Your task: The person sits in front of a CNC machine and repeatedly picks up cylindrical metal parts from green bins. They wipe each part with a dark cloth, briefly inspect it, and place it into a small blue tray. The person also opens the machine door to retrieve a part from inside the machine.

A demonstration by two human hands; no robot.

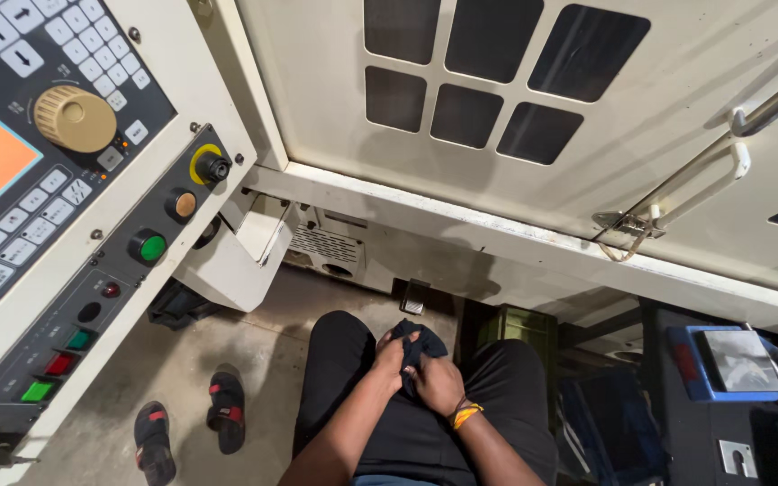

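Head view is showing us seated, looking down at our lap, where both hands are working a dark cloth (418,346). Our left hand (393,358) is closing its fingers around the cloth's near side, and our right hand (440,382), with a yellow band (465,415) at the wrist, is gripping it from the other side; the two hands are pressing together with the cloth bunched between them, resting on our black trousers (380,432).

We are judging that the wiping or wringing is under way: the cloth is crumpled, and nothing is yet set down or put away.

Up and to the left of our left hand, a machine control panel (65,207) is carrying a beige round dial (74,118), rows of white square keys, an orange screen corner, a green round button (148,247) and a black knob in a yellow ring (212,166). Down and left of that hand, two black sandals (191,427) with red straps are lying on the floor. Right of our right hand, a blue tray (727,363) is holding a grey plate. Above both hands, a cream machine door (515,180) with dark window panes is standing.
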